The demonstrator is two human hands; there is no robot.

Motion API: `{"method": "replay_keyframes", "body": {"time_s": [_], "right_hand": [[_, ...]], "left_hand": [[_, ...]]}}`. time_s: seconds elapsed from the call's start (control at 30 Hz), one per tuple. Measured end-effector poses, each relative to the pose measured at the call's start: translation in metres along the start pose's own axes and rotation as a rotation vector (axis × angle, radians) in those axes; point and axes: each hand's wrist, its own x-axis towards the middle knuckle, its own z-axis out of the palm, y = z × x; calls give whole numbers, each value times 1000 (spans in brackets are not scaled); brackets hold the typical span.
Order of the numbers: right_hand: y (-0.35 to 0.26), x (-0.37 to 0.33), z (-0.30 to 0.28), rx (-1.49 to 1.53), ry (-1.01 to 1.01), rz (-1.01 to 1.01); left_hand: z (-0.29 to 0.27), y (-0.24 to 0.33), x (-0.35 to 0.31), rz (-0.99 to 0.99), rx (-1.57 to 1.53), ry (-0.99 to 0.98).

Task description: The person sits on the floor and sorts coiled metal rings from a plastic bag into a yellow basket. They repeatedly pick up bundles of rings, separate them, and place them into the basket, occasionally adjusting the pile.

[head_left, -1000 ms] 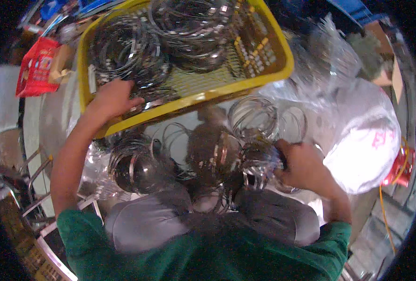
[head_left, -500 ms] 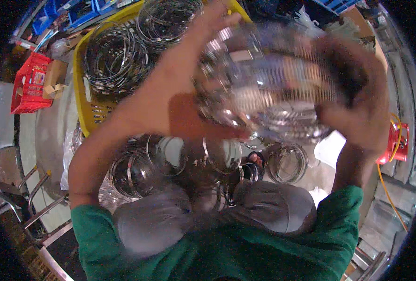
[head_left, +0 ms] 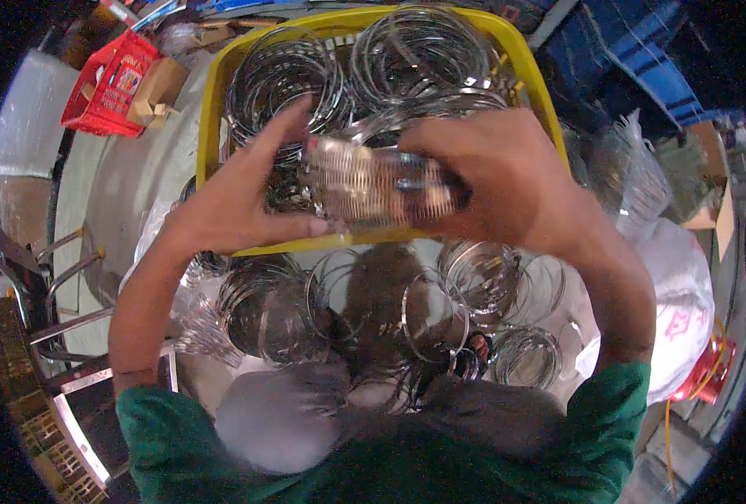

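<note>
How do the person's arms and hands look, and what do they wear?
Both hands are bare: the left hand and the right hand have no gloves, rings or watch visible. The forearms are uncovered. Short green sleeves end near the elbows.

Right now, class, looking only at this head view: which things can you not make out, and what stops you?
- Bundle of shiny metal hose clamps: motion-blurred; count unreadable.
- Right hand: its fingertips are hidden behind the bundle.
- Left hand: palm side turned away.
- Yellow plastic crate: both hands cover its near wall; far rim cut by the picture's edge.
- Red plastic basket: contents too small.
</note>
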Motion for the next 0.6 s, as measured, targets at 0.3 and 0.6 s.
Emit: {"method": "replay_keyframes", "body": {"time_s": [0.3,0.6], "right_hand": [[0,-14,-30,17,241,-121],[20,-33,-44,346,596,226]], "left_hand": [[12,-69,-4,-182,454,-731],[97,-152,32,-190,608,-1196]]}}
